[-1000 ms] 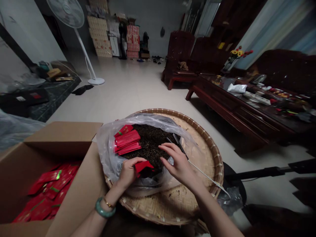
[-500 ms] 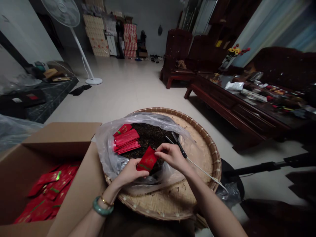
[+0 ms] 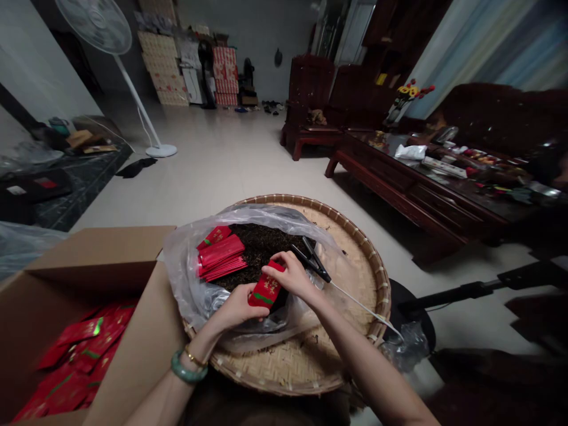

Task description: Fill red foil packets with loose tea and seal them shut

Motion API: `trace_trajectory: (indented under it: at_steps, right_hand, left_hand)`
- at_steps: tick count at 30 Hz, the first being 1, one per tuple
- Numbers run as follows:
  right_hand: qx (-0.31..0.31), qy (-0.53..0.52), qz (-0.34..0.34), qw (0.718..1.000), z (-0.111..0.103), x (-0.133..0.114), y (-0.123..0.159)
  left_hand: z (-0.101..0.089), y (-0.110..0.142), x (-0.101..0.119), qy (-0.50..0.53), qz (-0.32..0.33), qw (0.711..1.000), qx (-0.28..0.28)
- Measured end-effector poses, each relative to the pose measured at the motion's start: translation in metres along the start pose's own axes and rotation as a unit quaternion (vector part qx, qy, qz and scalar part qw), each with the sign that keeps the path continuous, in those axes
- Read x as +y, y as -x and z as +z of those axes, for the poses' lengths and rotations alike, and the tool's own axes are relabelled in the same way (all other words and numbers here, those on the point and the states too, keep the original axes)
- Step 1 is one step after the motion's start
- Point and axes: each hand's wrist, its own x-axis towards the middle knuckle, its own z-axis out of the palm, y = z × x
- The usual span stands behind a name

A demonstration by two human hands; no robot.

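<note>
A small red packet (image 3: 265,291) stands upright between both my hands, over a clear plastic bag (image 3: 186,278) of dark loose tea (image 3: 261,251). My left hand (image 3: 237,307) grips the packet's lower end. My right hand (image 3: 290,273) pinches its top edge. A stack of flat red packets (image 3: 219,255) lies on the tea at the bag's left. The bag rests in a round woven bamboo tray (image 3: 355,278). A black clamp-like tool (image 3: 313,260) with a white cord lies on the tray just right of my right hand.
An open cardboard box (image 3: 102,260) at the left holds several filled red packets (image 3: 75,361). A standing fan (image 3: 146,136), stacked cartons (image 3: 168,59) and dark wooden furniture (image 3: 399,183) stand farther off. A black pole (image 3: 465,291) lies on the floor at the right.
The packet was tipped up from lying flat at the tea to standing upright. My right hand came from resting open on the tea to pinching the packet's top.
</note>
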Motion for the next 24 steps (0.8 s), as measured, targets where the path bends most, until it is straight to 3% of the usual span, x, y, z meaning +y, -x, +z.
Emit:
trace_trajectory:
  at_steps: [6,10,14,24]
  right_hand:
    - [-0.049,-0.093,0.043,0.993,0.009,0.011,-0.013]
    - [-0.020,-0.127,0.010,0.992,0.006,0.009,-0.020]
    - [-0.005,-0.108,-0.006,0.994,0.005,0.013,-0.023]
    - [-0.005,-0.007,-0.068,0.998,0.017,0.020,-0.023]
  left_hand:
    - [-0.005,-0.007,0.005,-0.001,0.013,0.999,-0.030]
    - [-0.008,-0.021,0.015,0.112,0.013,0.993,-0.046]
    - [-0.005,-0.037,0.017,0.214,-0.020,0.975,-0.057]
    - [-0.001,-0.048,-0.006,0.221,-0.037,0.974,-0.038]
